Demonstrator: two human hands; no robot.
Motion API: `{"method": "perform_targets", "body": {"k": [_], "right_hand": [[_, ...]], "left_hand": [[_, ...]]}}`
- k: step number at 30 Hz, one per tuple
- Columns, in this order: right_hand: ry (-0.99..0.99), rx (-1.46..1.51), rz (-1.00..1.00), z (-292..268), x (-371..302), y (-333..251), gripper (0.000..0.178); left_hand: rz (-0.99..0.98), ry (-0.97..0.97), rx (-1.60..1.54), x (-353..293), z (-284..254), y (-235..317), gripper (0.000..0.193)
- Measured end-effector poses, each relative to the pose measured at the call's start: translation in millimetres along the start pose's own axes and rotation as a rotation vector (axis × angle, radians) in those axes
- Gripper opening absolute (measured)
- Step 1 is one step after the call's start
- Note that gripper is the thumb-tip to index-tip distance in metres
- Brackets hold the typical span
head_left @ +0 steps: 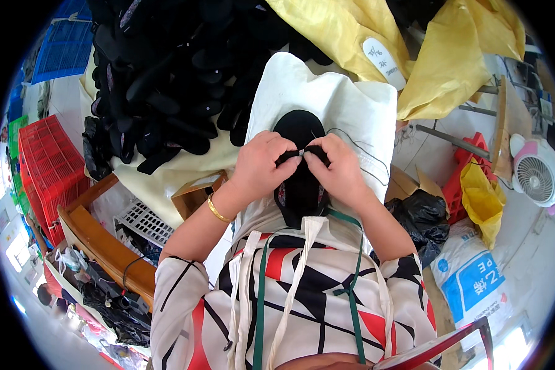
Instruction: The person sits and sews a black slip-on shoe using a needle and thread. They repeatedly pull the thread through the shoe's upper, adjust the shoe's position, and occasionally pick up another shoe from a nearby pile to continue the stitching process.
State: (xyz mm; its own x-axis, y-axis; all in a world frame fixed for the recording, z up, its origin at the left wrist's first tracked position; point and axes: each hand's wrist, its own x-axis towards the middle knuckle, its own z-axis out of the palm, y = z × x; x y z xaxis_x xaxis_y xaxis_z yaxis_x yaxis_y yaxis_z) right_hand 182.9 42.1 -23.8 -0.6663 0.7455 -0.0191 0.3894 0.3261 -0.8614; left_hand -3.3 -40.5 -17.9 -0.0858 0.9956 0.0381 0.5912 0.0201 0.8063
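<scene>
A black cloth shoe (299,126) lies on the white cloth (357,98) over my lap, its toe pointing away from me. My left hand (263,161) is closed, thumb and fingertips pinching the black band across the shoe's upper. My right hand (334,166) pinches the same band from the other side, and the fingertips of both hands nearly meet at its middle. A small pale spot shows between them; what it is, I cannot make out. Beside my right hand a dark thread (367,150) curves over the white cloth. Patterned lining shows inside the shoe.
A large heap of black shoes (166,74) fills the far left. Yellow sacking (444,80) with a white insole shape (383,61) lies far right. Red crates (50,160) and a wooden frame (105,237) stand left; a fan (535,176) and black bags (420,219) are right.
</scene>
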Motion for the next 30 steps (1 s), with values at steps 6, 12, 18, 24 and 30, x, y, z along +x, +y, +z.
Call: {"method": "perform_targets", "body": {"k": [6, 12, 18, 24, 30], "right_hand": [[-0.19, -0.076, 0.096, -16, -4, -11, 0.021], [-0.095, -0.432, -0.134, -43, -9, -21, 0.026], [0.39, 0.008, 0.018, -48, 13, -9, 0.027], [0.343, 1.587, 0.431, -23, 13, -34, 0.04], [0.262, 1.675, 0.451, -22, -30, -16, 0.041]], "left_hand": [[-0.216, -0.112, -0.118, 11, -9, 10, 0.02], [-0.358, -0.231, -0.105, 23, -20, 17, 0.033], [-0.771, -0.209, -0.603, 27, -19, 20, 0.024], [-0.771, -0.138, -0.633, 31, -14, 21, 0.02], [-0.731, -0.104, -0.568, 30, -9, 17, 0.017]]}}
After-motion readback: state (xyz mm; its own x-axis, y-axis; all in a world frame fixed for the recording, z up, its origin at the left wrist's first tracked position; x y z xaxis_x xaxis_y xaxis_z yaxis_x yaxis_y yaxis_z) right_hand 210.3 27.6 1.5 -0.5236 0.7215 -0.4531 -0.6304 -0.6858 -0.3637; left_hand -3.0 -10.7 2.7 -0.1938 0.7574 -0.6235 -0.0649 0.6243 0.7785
